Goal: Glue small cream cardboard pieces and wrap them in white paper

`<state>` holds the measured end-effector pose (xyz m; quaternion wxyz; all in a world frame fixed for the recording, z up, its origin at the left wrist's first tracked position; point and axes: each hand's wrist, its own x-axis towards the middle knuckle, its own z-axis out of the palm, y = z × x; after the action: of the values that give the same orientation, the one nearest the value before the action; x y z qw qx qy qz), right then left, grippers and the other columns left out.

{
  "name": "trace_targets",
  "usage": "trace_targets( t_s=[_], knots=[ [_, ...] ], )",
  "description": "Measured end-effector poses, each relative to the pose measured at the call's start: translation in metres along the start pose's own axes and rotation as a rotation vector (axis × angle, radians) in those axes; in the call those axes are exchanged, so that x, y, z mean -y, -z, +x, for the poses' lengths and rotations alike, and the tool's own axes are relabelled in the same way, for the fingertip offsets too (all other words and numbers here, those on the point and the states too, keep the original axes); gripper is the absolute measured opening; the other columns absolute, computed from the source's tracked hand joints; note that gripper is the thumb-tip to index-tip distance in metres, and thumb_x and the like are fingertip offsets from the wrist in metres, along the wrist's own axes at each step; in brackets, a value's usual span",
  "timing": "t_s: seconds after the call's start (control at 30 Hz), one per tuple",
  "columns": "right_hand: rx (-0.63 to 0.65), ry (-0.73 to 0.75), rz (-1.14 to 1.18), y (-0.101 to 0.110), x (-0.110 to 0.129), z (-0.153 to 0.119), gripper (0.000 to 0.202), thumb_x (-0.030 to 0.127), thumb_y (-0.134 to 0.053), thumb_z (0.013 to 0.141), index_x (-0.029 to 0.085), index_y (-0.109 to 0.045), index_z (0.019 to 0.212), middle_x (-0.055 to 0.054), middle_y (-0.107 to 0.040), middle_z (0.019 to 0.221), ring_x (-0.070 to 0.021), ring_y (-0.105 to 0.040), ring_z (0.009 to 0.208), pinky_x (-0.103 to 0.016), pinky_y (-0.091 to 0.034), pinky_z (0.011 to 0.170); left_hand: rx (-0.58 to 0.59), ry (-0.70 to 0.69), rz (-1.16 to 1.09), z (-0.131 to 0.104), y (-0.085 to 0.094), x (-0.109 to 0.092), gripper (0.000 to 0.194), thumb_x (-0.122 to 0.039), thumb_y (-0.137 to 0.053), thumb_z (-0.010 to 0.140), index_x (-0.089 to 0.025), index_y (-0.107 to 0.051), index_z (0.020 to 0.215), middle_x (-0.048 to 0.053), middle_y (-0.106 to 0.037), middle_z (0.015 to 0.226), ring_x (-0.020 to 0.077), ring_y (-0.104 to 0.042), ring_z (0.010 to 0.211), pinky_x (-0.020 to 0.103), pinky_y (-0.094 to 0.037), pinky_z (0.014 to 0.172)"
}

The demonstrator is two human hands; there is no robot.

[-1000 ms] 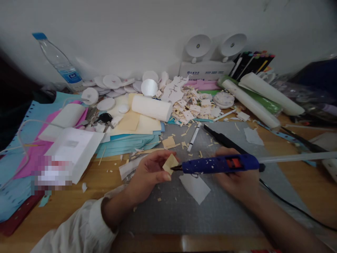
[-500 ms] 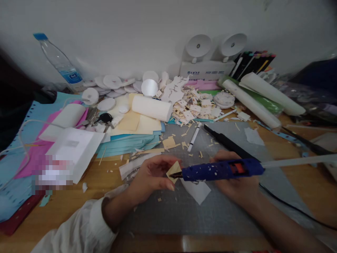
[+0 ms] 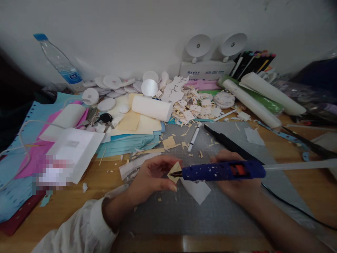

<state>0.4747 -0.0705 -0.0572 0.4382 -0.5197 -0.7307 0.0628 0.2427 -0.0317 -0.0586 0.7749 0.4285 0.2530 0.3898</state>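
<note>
Between the thumb and fingers of my left hand (image 3: 150,179) is a small pale yellow paper piece (image 3: 177,168), standing on a corner like a diamond. My right hand (image 3: 237,182) grips a blue glue gun (image 3: 205,171) with a clear glue stick (image 3: 297,164) in its rear end. The gun points left, and its dark nozzle lies over the middle of the yellow piece; whether they touch is hard to tell. Beneath the gun a white paper (image 3: 198,191) rests on the grey cutting mat (image 3: 189,219).
Beyond the hands lie a white marker (image 3: 195,137), a black tool (image 3: 223,138) and a heap of small cream pieces (image 3: 195,107). Stacked coloured paper (image 3: 129,144) and a white roll (image 3: 152,108) are at centre-left. A bottle (image 3: 59,63) stands back left. A black cable (image 3: 292,205) runs right.
The yellow piece has turned slightly in my left hand and looks narrower. My right hand and the rear of the glue gun have shifted slightly right and down.
</note>
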Motion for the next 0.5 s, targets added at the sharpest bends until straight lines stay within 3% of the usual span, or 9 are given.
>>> trace_targets(
  t_s=[0.37, 0.5],
  knots=[
    [0.009, 0.012, 0.058, 0.0041, -0.0049, 0.0014, 0.016, 0.017, -0.062, 0.072, 0.026, -0.053, 0.081, 0.004, -0.058, 0.067, -0.0137, -0.056, 0.055, -0.027, -0.046, 0.052, -0.006, -0.016, 0.017, 0.0004, 0.0003, 0.0003, 0.046, -0.024, -0.089, 0.050, -0.023, -0.074, 0.094, 0.002, -0.073, 0.092, 0.0171, -0.065, 0.085, 0.025, -0.047, 0.080],
    [-0.009, 0.013, 0.025, 0.0063, -0.0044, 0.0028, 0.013, 0.019, -0.062, 0.071, 0.026, -0.054, 0.079, 0.003, -0.059, 0.065, -0.0152, -0.058, 0.055, -0.028, -0.047, 0.051, -0.006, -0.027, 0.016, 0.0001, 0.0011, 0.0017, 0.045, -0.025, -0.088, 0.051, -0.024, -0.073, 0.094, 0.003, -0.073, 0.095, 0.0194, -0.065, 0.089, 0.030, -0.047, 0.084]
  ],
)
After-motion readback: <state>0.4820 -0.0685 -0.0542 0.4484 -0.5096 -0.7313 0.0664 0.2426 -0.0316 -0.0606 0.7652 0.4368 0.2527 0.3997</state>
